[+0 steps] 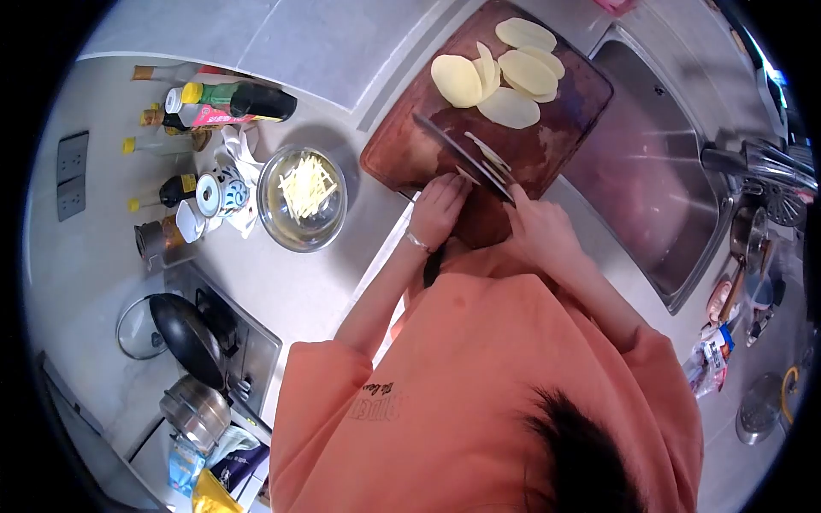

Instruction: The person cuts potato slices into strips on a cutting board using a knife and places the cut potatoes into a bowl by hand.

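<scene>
From where I stand, the slicing is at the strip stage. The right hand (539, 224) is closed around the grip end of a broad kitchen knife (459, 154). The left hand (440, 205), fingers together, rests just beside the blade; whether it pins a piece, I can't tell. A few narrow cut pieces (489, 154) lie at the blade's other side. Whole pale slices, potato by the look of them (456, 81), lie overlapping at the far end of the wooden cutting board (398, 161). Finished strips (306, 190) sit in the glass bowl (263, 214) on the tabletop (299, 286). The next stroke calls for steady pressure and tucked fingertips.
</scene>
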`<act>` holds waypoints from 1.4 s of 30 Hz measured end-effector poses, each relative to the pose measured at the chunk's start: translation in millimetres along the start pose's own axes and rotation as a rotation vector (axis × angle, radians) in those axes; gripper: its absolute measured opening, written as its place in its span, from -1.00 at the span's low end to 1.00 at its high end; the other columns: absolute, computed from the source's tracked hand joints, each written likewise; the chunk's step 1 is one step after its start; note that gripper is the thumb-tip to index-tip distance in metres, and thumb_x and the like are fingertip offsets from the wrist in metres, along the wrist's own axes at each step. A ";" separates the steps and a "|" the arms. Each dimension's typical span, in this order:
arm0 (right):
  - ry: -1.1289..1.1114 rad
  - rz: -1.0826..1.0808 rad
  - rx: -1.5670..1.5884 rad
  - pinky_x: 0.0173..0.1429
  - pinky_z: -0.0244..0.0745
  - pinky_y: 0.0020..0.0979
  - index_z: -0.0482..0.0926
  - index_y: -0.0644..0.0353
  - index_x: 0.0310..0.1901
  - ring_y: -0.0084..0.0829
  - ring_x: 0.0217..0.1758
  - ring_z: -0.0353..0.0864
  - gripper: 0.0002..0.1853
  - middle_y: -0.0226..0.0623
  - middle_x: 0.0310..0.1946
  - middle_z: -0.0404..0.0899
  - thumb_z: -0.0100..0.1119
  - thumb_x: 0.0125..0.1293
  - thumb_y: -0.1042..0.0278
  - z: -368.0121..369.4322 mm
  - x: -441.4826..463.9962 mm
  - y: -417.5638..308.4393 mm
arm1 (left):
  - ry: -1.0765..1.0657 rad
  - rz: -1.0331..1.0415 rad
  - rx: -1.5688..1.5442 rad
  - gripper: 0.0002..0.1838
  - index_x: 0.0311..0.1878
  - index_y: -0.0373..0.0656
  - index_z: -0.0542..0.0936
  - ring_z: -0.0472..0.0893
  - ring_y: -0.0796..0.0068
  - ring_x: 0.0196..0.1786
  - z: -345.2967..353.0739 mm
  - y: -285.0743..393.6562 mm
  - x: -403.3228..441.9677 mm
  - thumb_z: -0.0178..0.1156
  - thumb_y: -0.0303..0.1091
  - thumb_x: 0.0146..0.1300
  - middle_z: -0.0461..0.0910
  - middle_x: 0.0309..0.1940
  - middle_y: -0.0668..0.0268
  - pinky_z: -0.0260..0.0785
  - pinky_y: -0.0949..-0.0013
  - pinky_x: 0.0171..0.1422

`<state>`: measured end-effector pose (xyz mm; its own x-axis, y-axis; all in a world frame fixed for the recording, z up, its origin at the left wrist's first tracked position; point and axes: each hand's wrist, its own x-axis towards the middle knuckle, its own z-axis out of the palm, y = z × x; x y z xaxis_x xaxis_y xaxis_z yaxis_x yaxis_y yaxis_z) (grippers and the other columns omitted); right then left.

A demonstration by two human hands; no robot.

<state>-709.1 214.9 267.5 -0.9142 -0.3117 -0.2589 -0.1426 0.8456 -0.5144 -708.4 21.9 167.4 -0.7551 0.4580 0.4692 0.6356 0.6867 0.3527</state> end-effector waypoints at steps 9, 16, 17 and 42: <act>-0.083 -0.038 -0.027 -0.42 0.44 -0.04 0.31 0.25 -0.21 0.01 -0.52 0.56 -0.86 -0.01 -0.62 0.52 -0.07 0.27 0.37 13.2 1.4 4.9 | 0.000 -0.005 0.013 -0.61 -0.07 -0.31 0.53 0.49 0.21 0.00 3.6 0.4 -0.6 0.05 -0.48 -0.05 0.50 -0.11 0.17 0.36 0.24 0.15; 0.136 0.028 0.098 -0.42 0.41 0.00 0.30 0.24 -0.21 0.07 -0.52 0.52 -0.83 0.04 -0.64 0.49 -0.04 0.29 0.32 -2.1 9.5 13.2 | -0.048 -0.007 -0.093 -0.67 -0.12 -0.24 0.55 0.53 0.21 -0.04 -0.4 -5.7 20.8 0.11 -0.51 -0.05 0.52 -0.16 0.19 0.41 0.25 0.02; 0.160 0.033 0.107 -0.41 0.40 0.01 0.30 0.24 -0.21 0.08 -0.53 0.51 -0.81 0.05 -0.65 0.48 -0.02 0.29 0.31 -8.3 8.3 15.3 | -0.048 -0.001 -0.093 -0.67 -0.12 -0.24 0.55 0.53 0.21 -0.04 -0.3 -8.4 25.7 0.11 -0.51 -0.05 0.52 -0.16 0.19 0.41 0.25 0.02; 0.234 -0.019 0.031 -0.40 0.37 0.04 0.39 0.23 -0.19 0.12 -0.48 0.51 -0.80 0.10 -0.60 0.50 -0.02 0.30 0.28 -43.4 11.9 30.6 | -0.472 0.341 0.226 -0.86 -0.40 -0.14 0.53 0.49 0.40 -0.23 13.5 -5.4 94.8 0.05 -0.32 0.01 0.50 -0.38 0.32 0.39 0.43 -0.23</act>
<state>-740.8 255.9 284.1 -0.9750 -0.2153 -0.0544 -0.1521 0.8259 -0.5429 -785.6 69.3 199.1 -0.5381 0.8372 0.0981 0.8427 0.5368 0.0416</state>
